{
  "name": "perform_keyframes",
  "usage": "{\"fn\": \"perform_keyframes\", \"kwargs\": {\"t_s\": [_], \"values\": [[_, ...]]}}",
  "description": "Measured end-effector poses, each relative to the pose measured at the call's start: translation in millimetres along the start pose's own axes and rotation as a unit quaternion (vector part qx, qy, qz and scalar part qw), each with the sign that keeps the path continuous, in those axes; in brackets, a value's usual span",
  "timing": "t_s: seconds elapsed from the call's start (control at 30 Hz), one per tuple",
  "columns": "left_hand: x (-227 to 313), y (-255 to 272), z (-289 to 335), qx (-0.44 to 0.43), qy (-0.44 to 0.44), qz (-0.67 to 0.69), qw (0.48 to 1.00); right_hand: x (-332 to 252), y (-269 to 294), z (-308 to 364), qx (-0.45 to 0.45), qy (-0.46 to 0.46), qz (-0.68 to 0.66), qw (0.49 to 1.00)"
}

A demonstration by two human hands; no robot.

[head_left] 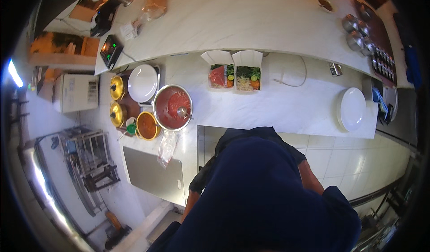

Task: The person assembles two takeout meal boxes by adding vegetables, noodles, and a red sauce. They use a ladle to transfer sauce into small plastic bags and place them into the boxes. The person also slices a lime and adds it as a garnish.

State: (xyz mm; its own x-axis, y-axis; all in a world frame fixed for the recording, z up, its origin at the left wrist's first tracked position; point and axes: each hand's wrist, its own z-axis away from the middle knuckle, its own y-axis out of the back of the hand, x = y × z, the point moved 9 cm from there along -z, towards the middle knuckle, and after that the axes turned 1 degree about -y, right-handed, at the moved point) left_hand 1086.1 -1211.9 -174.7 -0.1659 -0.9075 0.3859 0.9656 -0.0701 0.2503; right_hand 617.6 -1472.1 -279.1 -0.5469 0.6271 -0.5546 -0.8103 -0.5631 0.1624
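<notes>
Black gloves seem to cover my left hand (201,179) and my right hand (295,154), both drawn in close at my waist. My torso and dark clothing hide the fingers, so whatever they hold or touch does not show. Ahead on the white counter stand two open takeaway boxes, a left box (221,81) and a right box (249,78). Each contains greens and a cut lime half; a red packet lies in the left one, pale sprouts in the right. A steel pot (190,100) of red liquid with a ladle is nearer my left side.
Beside the pot are a yellow pot (148,126) of orange sauce, white plates (143,83), gold lidded pots (117,114) and a plastic bag (167,148). A steel board (154,173) lies front left. Another plate stack (351,109) stands right; a raised shelf (251,19) runs behind.
</notes>
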Motion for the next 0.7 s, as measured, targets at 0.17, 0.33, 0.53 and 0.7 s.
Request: {"fn": "perform_keyframes", "kwargs": {"t_s": [0.17, 0.33, 0.53, 0.7], "values": [[-40.6, -32.0, 37.3, 0.023, 0.05, 0.064, 0.996, -79.9, 13.7, -5.3, -0.17, 0.142, 0.18, 0.959], [-66.6, -61.7, 62.2, 0.029, 0.079, 0.093, 0.992, -211.6, 78.0, -105.3, -0.066, 0.125, 0.369, 0.919], [-88.3, -89.5, 87.8, 0.039, 0.097, 0.122, 0.987, -331.8, 134.4, -212.2, 0.182, 0.346, 0.262, 0.883], [-98.0, -131.9, 110.3, 0.042, 0.106, 0.178, 0.978, -317.0, 140.4, -222.1, 0.287, 0.385, 0.091, 0.873]]}}
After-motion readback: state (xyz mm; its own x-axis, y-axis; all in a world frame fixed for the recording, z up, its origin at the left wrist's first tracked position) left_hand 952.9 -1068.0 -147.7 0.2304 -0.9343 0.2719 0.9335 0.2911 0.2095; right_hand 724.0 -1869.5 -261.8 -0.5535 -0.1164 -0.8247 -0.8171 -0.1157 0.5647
